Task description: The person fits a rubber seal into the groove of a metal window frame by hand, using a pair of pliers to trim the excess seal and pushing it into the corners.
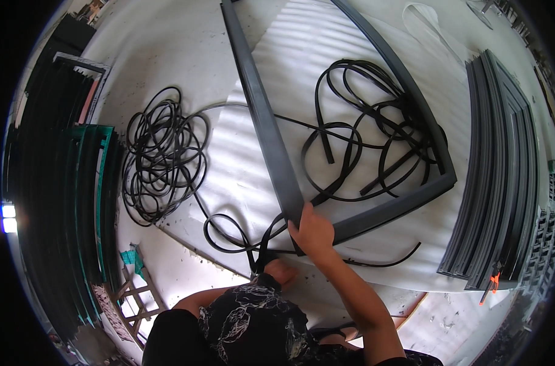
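Observation:
A dark grey rectangular frame (265, 122) lies ahead of me, its near corner close to my body. My right hand (314, 234) is closed on that corner, thumb on one side of the bar. Lower down and to the left, my left hand (280, 274) is beside black rubber strip (264, 251); my clothing and the strip partly cover it, and its fingers are not clear. Loops of the strip pass under the frame's left bar. A tangled coil (375, 116) of thicker black strip lies within the frame.
A thin black coil (164, 158) lies on the floor to the left. White foam sheet (228, 177) is spread beneath the frame. Stacked dark frames (52, 183) stand at left, more grey frames (494, 171) at right, with an orange-handled tool (494, 282) near their lower end.

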Demonstrator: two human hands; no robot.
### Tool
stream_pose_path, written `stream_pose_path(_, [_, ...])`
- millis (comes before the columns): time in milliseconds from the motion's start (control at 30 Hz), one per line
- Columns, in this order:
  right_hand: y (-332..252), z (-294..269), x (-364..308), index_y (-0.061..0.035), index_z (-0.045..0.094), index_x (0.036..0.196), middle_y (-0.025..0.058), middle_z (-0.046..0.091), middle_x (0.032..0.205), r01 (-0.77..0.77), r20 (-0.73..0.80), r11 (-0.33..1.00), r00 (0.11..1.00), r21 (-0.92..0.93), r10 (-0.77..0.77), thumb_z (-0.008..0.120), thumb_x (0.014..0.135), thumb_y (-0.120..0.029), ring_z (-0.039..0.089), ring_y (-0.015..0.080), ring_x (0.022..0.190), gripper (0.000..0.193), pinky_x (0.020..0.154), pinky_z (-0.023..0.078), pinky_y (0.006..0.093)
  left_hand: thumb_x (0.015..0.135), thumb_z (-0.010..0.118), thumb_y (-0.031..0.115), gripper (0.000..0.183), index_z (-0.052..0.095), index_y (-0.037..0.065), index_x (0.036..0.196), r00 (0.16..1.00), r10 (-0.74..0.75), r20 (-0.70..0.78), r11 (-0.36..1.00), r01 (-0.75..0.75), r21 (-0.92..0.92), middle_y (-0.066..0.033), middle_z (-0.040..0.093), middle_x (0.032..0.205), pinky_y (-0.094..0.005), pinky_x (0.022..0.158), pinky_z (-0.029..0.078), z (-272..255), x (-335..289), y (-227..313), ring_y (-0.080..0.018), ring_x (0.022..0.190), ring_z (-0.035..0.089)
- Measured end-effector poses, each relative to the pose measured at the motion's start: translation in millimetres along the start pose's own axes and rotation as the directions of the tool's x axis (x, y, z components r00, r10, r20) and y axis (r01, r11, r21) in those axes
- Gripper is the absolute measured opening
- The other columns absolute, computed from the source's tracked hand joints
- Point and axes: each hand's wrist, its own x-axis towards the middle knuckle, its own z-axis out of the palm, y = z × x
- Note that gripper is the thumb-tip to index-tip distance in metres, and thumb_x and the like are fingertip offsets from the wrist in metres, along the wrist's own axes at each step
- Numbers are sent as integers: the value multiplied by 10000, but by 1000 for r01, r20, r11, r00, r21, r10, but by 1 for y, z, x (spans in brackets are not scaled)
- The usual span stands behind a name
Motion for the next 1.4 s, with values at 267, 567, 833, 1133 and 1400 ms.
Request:
stream_pose_path(267, [22, 21, -13, -22, 482, 920, 100, 587, 582, -28, -102, 999, 994, -40, 24, 637, 765, -364, 595, 278, 494, 407, 464, 480, 385, 736, 629, 226, 89, 641, 157, 790, 985, 62, 159, 997, -54, -54, -67, 590, 702, -386, 629, 457, -10, 3, 0, -269, 731, 571])
stream_pose_path(567, [12, 16, -2, -44, 499, 928, 68, 540, 576, 16, -113, 1000, 993, 16, -14, 656, 747, -397, 564, 253, 479, 427, 446, 465, 358, 718, 610, 182, 110, 645, 118, 799, 870, -415, 266, 634, 486, -601, -88, 571, 672, -415, 560, 439, 13, -48, -26, -304, 625, 551])
stream_pose_path(833, [19, 20, -2, -55, 475, 932, 89, 587, 632, -86, 34, 996, 996, 29, 85, 670, 738, -381, 622, 278, 574, 426, 523, 511, 386, 760, 602, 193, 160, 582, 69, 859, 967, 68, 246, 996, -79, 37, -87, 553, 713, -414, 690, 426, -22, 17, 6, -294, 703, 549])
stream_pose_path(1133, [3, -46, -6, -46, 496, 965, 170, 663, 818, -326, 318, 945, 893, -35, 319, 690, 726, -408, 655, 343, 778, 475, 697, 518, 443, 838, 515, 209, 224, 594, 41, 963, 566, -738, 368, 629, 775, 70, -179, 628, 910, -460, 763, 472, -133, -9, 85, -362, 886, 601])
stream_pose_path(1400, [-127, -228, -139, -48, 553, 806, 184, 632, 699, -284, 236, 958, 929, -35, 284, 645, 729, -511, 630, 357, 649, 479, 571, 486, 457, 860, 512, 277, 275, 603, 46, 978, 83, -949, 304, 117, 988, 96, -174, 650, 922, -416, 770, 495, -245, -171, 182, -323, 890, 624])
